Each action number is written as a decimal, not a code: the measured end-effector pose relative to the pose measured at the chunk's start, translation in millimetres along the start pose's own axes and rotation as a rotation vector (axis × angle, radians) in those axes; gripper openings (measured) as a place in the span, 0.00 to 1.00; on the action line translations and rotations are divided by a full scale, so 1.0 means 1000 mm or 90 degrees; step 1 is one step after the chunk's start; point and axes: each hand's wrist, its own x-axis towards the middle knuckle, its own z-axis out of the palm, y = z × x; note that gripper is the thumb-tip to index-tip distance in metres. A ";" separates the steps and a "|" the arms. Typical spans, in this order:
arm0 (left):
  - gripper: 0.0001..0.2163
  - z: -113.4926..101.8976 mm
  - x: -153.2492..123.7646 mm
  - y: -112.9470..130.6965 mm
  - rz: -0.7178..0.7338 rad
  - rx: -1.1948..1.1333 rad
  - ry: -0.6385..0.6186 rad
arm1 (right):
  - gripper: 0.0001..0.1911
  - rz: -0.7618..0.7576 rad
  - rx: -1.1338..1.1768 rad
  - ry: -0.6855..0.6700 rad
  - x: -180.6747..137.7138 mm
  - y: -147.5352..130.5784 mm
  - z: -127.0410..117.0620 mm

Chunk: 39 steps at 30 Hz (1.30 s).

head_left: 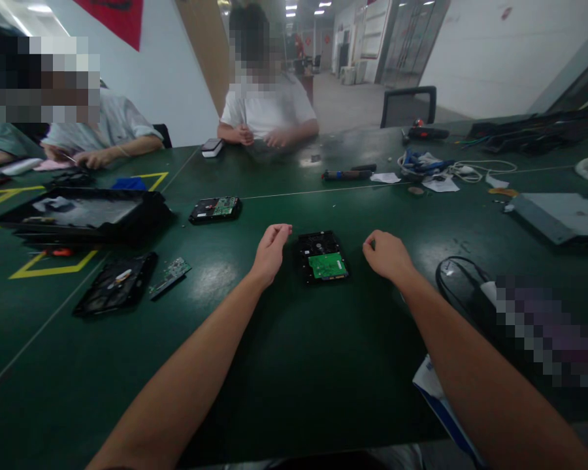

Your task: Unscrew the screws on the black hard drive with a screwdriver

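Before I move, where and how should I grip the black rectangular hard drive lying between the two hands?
I'd take the black rectangular hard drive by its left and right edges, left hand from the left, right hand from the right. It lies flat between them, its green circuit board facing up, so a side grip should spare the board.

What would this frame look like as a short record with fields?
Centre: hard drive, green circuit board facing up
Surface: dark green table
Left hand: fingertips together, left of the hard drive, apart from it
Right hand: fingers curled, palm hidden, right of the hard drive, apart from it
Farther left: second drive, loose circuit board
Opposite: co-worker in white shirt
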 end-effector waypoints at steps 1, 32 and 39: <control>0.15 0.000 -0.001 -0.002 0.019 0.047 -0.024 | 0.13 -0.003 0.012 0.000 0.000 0.000 0.001; 0.10 0.018 -0.036 0.096 0.321 0.411 -0.267 | 0.12 -0.084 0.944 -0.396 -0.040 -0.042 -0.038; 0.06 0.025 -0.041 0.099 0.283 0.285 -0.273 | 0.13 -0.115 1.015 -0.465 -0.052 -0.061 -0.025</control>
